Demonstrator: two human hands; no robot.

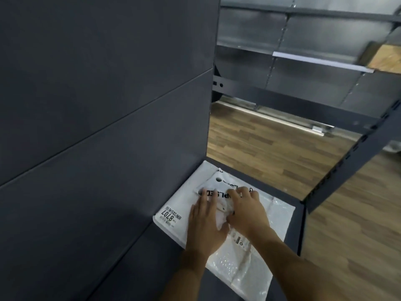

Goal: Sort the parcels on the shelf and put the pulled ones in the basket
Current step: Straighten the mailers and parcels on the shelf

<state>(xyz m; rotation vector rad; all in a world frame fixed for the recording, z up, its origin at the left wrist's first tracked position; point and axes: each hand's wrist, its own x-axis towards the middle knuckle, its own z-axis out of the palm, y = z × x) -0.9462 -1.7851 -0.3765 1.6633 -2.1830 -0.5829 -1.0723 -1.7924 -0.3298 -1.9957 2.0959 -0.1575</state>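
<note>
Flat white parcels lie stacked on the dark bottom shelf (293, 224). The lowest is a white mailer (171, 216) with a label reading 8707. A bubble-wrap mailer (238, 270) lies beside it towards me. On top sits a small white bag with black lettering (219, 183). My left hand (204, 222) lies flat on the stack with straight fingers touching the small bag. My right hand (247, 211) has its fingers curled over the small bag and its thumb pinching the crumpled plastic. No basket is in view.
A tall dark panel (97, 127) walls off the left side right next to the parcels. A slotted shelf upright (347, 161) slants at the right. Wooden floor (271, 148) and grey metal shelving (303, 51) with a brown box (386, 57) lie beyond.
</note>
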